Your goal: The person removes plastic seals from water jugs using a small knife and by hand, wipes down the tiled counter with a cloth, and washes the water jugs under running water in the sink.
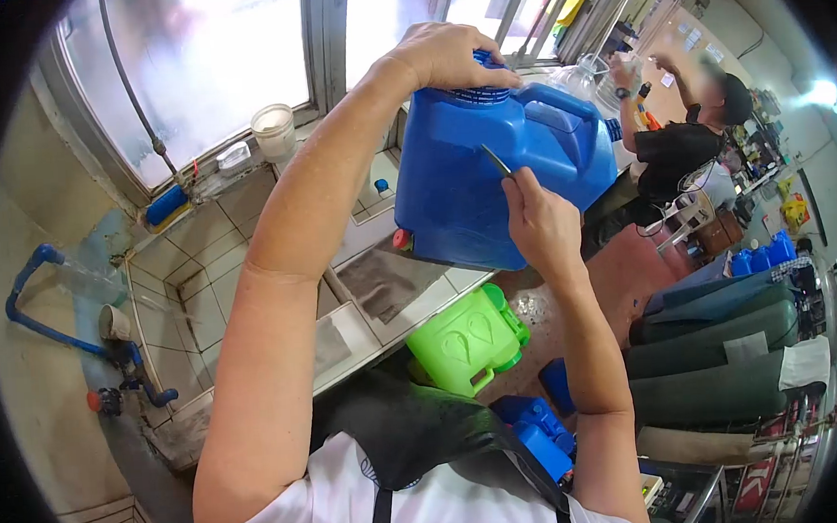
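A large blue water jug (471, 183) stands on the tiled ledge, its moulded handle toward the right. My left hand (450, 56) reaches over its top, fingers wrapped round the blue cap (491, 61) at the neck. Printed bands show on the collar below that cap. My right hand (544, 222) is closed on a thin, pointed blade (497, 161), probably a small knife, held in front of the jug's side. Its tip points up and left; I cannot tell whether it touches the plastic. A small red tap cap (401, 240) sits low on the jug.
A light-green jug (465, 339) and blue jugs (534, 435) stand on the floor below. To the left are a tiled basin (209, 235) and blue pipe (22, 282). A white tub (273, 127) sits by the window. A co-worker (682, 139) handles a clear bottle at right.
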A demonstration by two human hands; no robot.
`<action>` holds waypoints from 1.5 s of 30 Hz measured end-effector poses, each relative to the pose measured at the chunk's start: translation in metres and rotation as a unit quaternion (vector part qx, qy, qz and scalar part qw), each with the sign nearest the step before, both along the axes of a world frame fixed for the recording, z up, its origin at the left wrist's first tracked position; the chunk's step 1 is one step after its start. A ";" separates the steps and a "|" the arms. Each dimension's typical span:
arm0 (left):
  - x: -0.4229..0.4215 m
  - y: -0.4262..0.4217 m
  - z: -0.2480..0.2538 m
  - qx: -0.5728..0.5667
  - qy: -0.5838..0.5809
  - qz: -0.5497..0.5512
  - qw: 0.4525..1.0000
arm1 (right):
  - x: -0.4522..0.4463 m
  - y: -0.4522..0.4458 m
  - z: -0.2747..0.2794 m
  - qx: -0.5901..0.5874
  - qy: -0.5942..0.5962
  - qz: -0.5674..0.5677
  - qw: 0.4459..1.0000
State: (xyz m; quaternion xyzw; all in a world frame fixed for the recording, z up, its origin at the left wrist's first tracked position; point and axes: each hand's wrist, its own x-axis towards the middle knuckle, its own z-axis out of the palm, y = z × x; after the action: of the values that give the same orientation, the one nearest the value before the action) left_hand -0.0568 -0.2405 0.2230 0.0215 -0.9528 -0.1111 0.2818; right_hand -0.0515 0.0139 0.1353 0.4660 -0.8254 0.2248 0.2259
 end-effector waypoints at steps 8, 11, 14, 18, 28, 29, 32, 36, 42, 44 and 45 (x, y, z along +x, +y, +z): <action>0.001 0.001 0.000 0.015 -0.001 -0.007 1.000 | -0.002 -0.010 -0.003 0.045 0.037 0.000 0.998; 0.002 0.000 0.001 0.011 -0.013 -0.005 1.000 | -0.005 -0.012 0.000 0.073 0.055 -0.010 0.996; 0.001 -0.002 0.001 0.015 -0.012 -0.006 1.000 | -0.009 -0.011 0.004 0.102 0.071 -0.009 0.992; 0.000 -0.005 -0.001 -0.002 0.002 -0.007 1.000 | -0.011 -0.013 0.018 0.179 0.093 -0.017 0.979; 0.007 -0.009 0.005 0.059 0.013 -0.035 0.998 | -0.037 0.007 0.070 -0.093 0.123 0.067 0.986; 0.008 -0.014 0.004 0.125 0.093 -0.047 0.987 | -0.046 0.006 0.084 -0.123 0.117 0.042 0.985; 0.020 -0.023 -0.002 0.180 0.280 -0.063 0.941 | -0.097 -0.003 0.105 -0.135 0.246 0.063 0.958; 0.113 0.025 -0.010 0.235 0.269 0.130 0.925 | -0.116 -0.014 0.100 -0.045 0.204 0.091 0.974; 0.107 0.101 -0.095 0.172 0.170 0.136 0.961 | -0.114 -0.025 0.095 0.043 0.188 -0.003 0.981; 0.096 0.110 -0.102 0.177 0.180 0.169 0.953 | -0.119 -0.023 0.096 0.065 0.176 -0.028 0.982; 0.092 0.113 -0.103 0.179 0.199 0.184 0.946 | -0.119 -0.022 0.095 0.058 0.178 -0.037 0.982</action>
State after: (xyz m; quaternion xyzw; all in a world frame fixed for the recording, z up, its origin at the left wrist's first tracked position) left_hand 0.0349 -0.1279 0.1198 0.2238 -0.8214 -0.2278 0.4726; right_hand -0.1707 -0.0081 0.2304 0.4799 -0.8005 0.0814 0.3498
